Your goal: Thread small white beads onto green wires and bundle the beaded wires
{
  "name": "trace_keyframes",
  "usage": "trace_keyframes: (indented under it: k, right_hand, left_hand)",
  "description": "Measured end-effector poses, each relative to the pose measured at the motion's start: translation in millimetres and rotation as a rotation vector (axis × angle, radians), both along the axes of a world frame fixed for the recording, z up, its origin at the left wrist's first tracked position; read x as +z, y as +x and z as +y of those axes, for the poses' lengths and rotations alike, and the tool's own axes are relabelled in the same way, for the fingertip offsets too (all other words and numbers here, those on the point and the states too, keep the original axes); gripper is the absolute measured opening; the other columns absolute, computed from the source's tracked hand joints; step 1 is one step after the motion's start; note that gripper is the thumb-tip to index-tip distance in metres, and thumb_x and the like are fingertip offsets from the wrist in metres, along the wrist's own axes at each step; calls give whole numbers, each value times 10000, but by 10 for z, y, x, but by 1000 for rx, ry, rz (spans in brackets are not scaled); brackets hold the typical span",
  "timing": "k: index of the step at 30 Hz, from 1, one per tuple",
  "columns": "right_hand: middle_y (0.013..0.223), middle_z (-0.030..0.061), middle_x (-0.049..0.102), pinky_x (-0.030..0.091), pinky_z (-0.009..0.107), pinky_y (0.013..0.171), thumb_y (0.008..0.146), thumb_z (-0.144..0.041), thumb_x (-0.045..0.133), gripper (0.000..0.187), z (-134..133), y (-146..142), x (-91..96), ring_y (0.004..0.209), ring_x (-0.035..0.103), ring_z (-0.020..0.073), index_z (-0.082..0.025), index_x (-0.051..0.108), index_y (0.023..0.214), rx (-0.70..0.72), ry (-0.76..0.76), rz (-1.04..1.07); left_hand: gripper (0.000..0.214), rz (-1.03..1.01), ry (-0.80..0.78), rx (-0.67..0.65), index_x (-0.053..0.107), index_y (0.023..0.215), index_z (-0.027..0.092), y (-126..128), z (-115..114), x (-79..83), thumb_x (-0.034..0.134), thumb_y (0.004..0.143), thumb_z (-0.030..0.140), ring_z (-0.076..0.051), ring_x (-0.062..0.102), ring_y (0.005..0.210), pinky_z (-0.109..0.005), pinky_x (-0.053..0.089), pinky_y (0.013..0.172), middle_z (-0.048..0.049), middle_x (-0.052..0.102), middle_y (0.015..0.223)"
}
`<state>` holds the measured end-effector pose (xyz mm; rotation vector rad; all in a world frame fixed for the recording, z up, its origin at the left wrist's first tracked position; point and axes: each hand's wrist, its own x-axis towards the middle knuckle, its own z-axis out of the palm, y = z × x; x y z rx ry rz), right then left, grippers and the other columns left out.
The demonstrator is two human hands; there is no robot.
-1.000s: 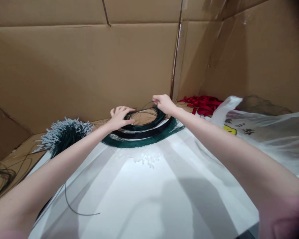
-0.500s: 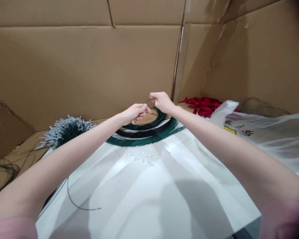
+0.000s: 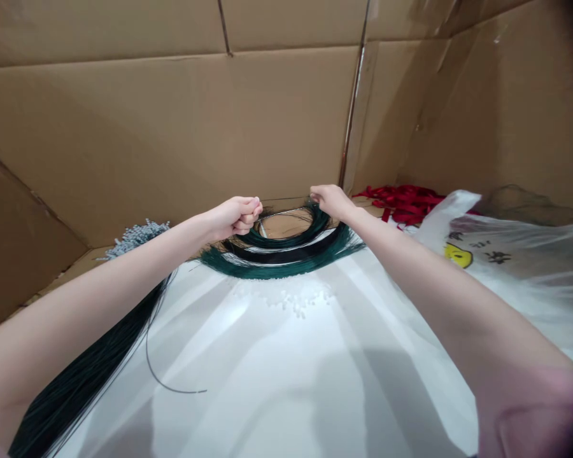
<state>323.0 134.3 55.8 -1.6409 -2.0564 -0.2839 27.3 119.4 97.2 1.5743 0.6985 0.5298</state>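
Observation:
Stretched between my two hands is a thin dark wire (image 3: 286, 212). My left hand (image 3: 239, 216) is closed in a fist around its left end, and my right hand (image 3: 332, 200) pinches the other end. Below them, a curved bundle of dark green wires (image 3: 277, 272) lies on a white sheet, with darker curved strands inside it. A small slim white piece (image 3: 262, 230) shows just under my left hand; whether it is held I cannot tell. Tiny white beads (image 3: 298, 302) are scattered in front of the bundle.
Left, partly behind my left arm, lies a long bundle of dark wires (image 3: 100, 362) with pale beaded tips (image 3: 138, 235). One loose wire (image 3: 160, 385) curls over the white sheet (image 3: 267, 381). Right are red ribbons (image 3: 405, 200) and a white plastic bag (image 3: 520, 254). Cardboard walls (image 3: 172, 140) stand behind.
My hands have moved apart, the left one leftward and the right one slightly right, and the wire between them is now drawn out longer. The view has shifted slightly.

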Motion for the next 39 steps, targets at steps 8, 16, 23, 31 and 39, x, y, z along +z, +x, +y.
trace_keyframes:
  k: [8, 16, 23, 31, 39]
  right_hand:
    - [1174, 85, 643, 561, 401, 861, 968, -329, 597, 291, 150, 194, -205, 1005, 652, 203, -150, 615, 1197, -87, -12, 26]
    - [989, 45, 659, 531, 358, 805, 966, -373, 583, 253, 205, 219, -139, 871, 637, 166, -135, 640, 1028, -94, 81, 34]
    - [725, 58, 624, 323, 294, 641, 793, -82, 490, 151, 66, 200, 47, 707, 545, 197, -171, 561, 694, -75, 194, 86]
    - [657, 44, 549, 299, 291, 631, 769, -127, 460, 142, -185, 147, 262, 669, 475, 189, -204, 449, 651, -33, 271, 151]
    - [610, 27, 462, 290, 302, 625, 718, -132, 466, 158, -523, 111, 487, 629, 424, 178, -213, 377, 617, 19, 307, 195]
  left_hand:
    - [320, 17, -28, 78, 449, 684, 174, -488, -24, 133, 432, 987, 276, -51, 138, 391, -164, 182, 353, 80, 189, 534]
    - [343, 14, -59, 81, 477, 669, 172, -742, -137, 151, 409, 989, 274, -63, 120, 410, -170, 192, 358, 70, 151, 555]
    - [345, -16, -68, 116, 476, 688, 176, -969, -318, 157, 385, 997, 297, -72, 103, 431, -183, 209, 374, 70, 126, 574]
    - [351, 5, -46, 123, 472, 676, 181, -1102, -707, 250, 405, 990, 323, -65, 105, 421, -185, 206, 380, 69, 127, 569]
    - [335, 14, -29, 124, 471, 693, 185, -1268, -1018, 196, 417, 986, 337, -82, 81, 471, -193, 167, 411, 66, 138, 576]
